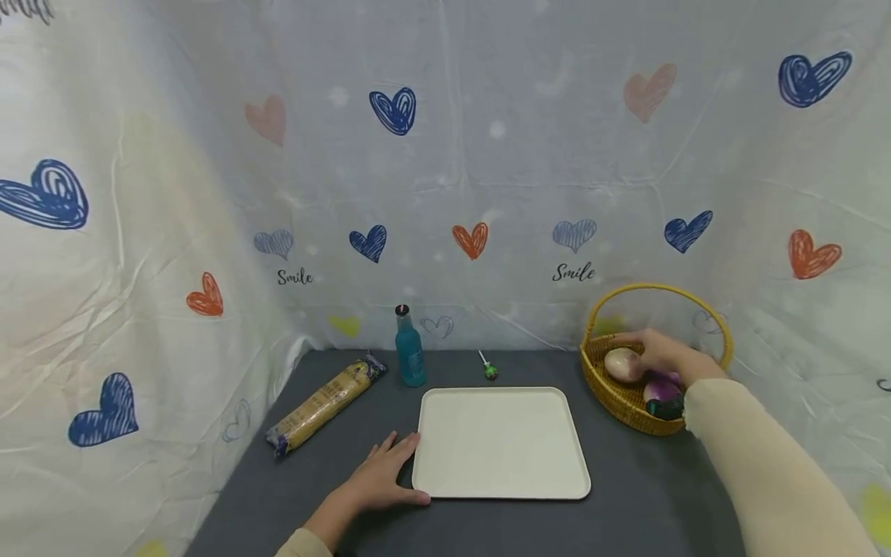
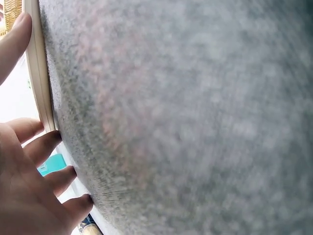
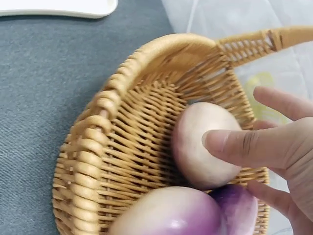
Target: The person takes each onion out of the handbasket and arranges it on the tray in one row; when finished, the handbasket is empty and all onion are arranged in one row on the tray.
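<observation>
In the head view my left hand lies at the left edge of a cream rectangular tray. Its fingers are spread, and the thumb touches the near left corner. My right hand reaches into a yellow wicker basket with a tall handle. The right wrist view shows its thumb over a pale, purplish turnip-like vegetable, other fingers extended around the far side. Beside that lie a white-and-purple vegetable and another purple one. A dark item sits at the basket's near side.
A long yellow packet lies at the left of the grey table. Behind the tray stand a blue bottle and, lying down, a green lollipop. A heart-printed curtain hangs behind and on both sides.
</observation>
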{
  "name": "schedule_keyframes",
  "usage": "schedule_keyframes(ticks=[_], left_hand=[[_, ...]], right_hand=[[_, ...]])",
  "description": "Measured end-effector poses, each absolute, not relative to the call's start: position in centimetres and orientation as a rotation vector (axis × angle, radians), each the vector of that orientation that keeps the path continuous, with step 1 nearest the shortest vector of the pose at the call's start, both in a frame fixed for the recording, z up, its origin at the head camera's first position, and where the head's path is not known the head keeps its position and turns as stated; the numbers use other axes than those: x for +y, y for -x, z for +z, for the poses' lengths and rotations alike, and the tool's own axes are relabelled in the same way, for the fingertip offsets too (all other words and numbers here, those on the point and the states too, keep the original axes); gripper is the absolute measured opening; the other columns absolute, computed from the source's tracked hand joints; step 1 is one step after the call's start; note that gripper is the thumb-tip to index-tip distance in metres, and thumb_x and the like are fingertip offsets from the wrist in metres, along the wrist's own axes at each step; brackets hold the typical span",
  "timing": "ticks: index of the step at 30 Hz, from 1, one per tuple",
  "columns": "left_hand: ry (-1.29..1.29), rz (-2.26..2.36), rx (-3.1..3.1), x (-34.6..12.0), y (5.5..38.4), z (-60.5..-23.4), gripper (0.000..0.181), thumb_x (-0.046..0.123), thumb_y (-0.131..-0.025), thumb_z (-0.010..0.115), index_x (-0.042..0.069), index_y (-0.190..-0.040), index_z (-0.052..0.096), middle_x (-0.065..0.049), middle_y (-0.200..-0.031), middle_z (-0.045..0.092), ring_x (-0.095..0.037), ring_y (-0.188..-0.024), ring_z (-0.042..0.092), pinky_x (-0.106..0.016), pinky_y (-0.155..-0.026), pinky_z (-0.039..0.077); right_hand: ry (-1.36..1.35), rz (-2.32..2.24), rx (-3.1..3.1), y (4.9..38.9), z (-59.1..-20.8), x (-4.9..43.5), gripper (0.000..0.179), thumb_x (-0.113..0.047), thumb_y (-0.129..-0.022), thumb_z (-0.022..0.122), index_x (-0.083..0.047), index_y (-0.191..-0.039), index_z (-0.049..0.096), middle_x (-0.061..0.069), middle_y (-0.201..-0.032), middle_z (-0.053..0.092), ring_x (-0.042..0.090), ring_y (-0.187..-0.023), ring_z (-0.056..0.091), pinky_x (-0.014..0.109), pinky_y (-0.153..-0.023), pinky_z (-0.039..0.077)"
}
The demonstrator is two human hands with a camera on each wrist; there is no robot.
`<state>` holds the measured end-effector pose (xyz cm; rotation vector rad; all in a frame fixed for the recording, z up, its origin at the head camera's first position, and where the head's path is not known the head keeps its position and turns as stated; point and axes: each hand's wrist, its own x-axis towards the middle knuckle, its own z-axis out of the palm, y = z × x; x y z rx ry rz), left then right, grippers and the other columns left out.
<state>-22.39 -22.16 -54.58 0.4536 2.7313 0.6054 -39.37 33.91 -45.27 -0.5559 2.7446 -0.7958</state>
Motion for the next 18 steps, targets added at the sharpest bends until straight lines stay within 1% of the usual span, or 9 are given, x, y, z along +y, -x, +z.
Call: schedule_keyframes(ticks=[1,3,6,11,13,16,18], left_hand=[[-0.454,0.608,2.726,-22.1,22.4,-54.6,0.115,0.076,-0.073,0.072,0.015,-0.161,0.028,-0.006,-0.166,0.030,-0.045,-0.154,0.016,-0.072,-0.117,0.016],[-0.443,0.616,2.713,-22.0,22.3,-54.6,0.115,0.075,-0.074,0.073,0.015,-0.161,0.028,-0.006,-0.166,0.029,-0.045,-0.154,0.016,-0.072,-0.117,0.016],[-0.431,0.617,2.715,-21.9,22.1,-54.6,0.114,0.074,-0.074,0.073,0.015,-0.161,0.028,-0.006,-0.166,0.030,-0.044,-0.154,0.016,-0.073,-0.116,0.017],[-0.429,0.619,2.726,-22.1,22.0,-54.7,0.113,0.073,-0.075,0.074,0.017,-0.161,0.028,-0.004,-0.166,0.029,-0.044,-0.154,0.017,-0.073,-0.116,0.017],[-0.433,0.619,2.729,-22.2,22.1,-54.8,0.113,0.074,-0.075,0.073,0.017,-0.161,0.027,-0.004,-0.166,0.029,-0.044,-0.154,0.017,-0.072,-0.116,0.017],[-0.443,0.617,2.734,-22.2,22.2,-54.8,0.114,0.076,-0.074,0.071,0.016,-0.161,0.028,-0.004,-0.166,0.029,-0.044,-0.154,0.016,-0.072,-0.117,0.016],[-0.448,0.601,2.737,-22.2,22.4,-54.9,0.114,0.078,-0.074,0.070,0.017,-0.161,0.027,-0.004,-0.166,0.029,-0.043,-0.154,0.016,-0.071,-0.117,0.016]], right_hand=[[0.550,-0.781,2.746,39.3,-45.4,33.9,0.069,-0.007,-0.079,0.078,-0.007,-0.144,0.056,0.029,-0.138,0.056,0.035,-0.104,0.055,0.046,-0.090,0.046],[0.512,-0.755,2.741,39.3,-45.7,33.6,0.067,-0.009,-0.081,0.077,-0.009,-0.145,0.055,0.028,-0.141,0.055,0.034,-0.105,0.053,0.045,-0.090,0.045],[0.494,-0.743,2.728,39.3,-46.0,33.2,0.067,-0.009,-0.083,0.075,-0.008,-0.146,0.054,0.029,-0.141,0.053,0.035,-0.105,0.051,0.047,-0.088,0.045],[0.506,-0.711,2.745,39.3,-46.8,32.9,0.061,-0.009,-0.086,0.074,-0.003,-0.143,0.056,0.023,-0.134,0.060,0.029,-0.100,0.054,0.044,-0.088,0.047],[0.512,-0.687,2.760,39.3,-47.1,32.9,0.059,-0.009,-0.085,0.074,-0.002,-0.141,0.057,0.023,-0.131,0.062,0.029,-0.098,0.055,0.045,-0.088,0.049],[0.507,-0.655,2.777,39.3,-47.5,33.0,0.057,-0.008,-0.085,0.073,-0.003,-0.140,0.059,0.023,-0.131,0.063,0.029,-0.098,0.056,0.048,-0.089,0.049],[0.518,-0.633,2.783,39.3,-47.6,33.0,0.057,-0.007,-0.085,0.072,-0.003,-0.140,0.059,0.023,-0.131,0.063,0.030,-0.097,0.056,0.047,-0.088,0.048]])
